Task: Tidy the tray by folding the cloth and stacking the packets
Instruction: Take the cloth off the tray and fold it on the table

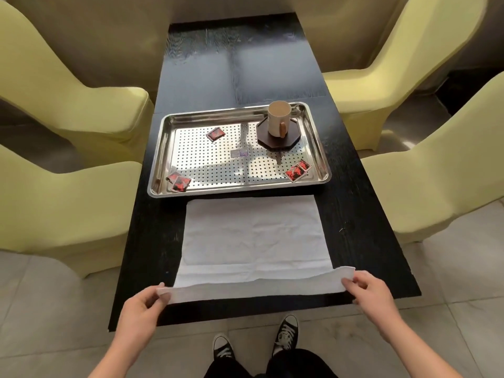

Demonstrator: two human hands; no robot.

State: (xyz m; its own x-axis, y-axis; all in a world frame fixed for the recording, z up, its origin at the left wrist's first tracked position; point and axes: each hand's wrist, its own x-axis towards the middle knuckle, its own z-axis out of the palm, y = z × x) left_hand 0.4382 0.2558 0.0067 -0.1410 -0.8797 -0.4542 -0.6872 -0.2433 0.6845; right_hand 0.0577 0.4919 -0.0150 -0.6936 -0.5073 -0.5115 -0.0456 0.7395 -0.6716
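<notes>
Cloth (253,236) lengthwise toward the tray (163,126), near corners pinched by left hand (141,304) and right hand (368,290) fingers.

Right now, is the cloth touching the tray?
Apart. The head view shows a thin dark strip of table between the cloth's far edge and the tray's near rim.

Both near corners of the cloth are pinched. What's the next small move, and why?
Probably carry the near edge forward and lay it on the far edge by the tray. The left hand and right hand each hold a lifted near corner of the white cloth, the rest lies flat on the table, and no fold is made yet.
</notes>
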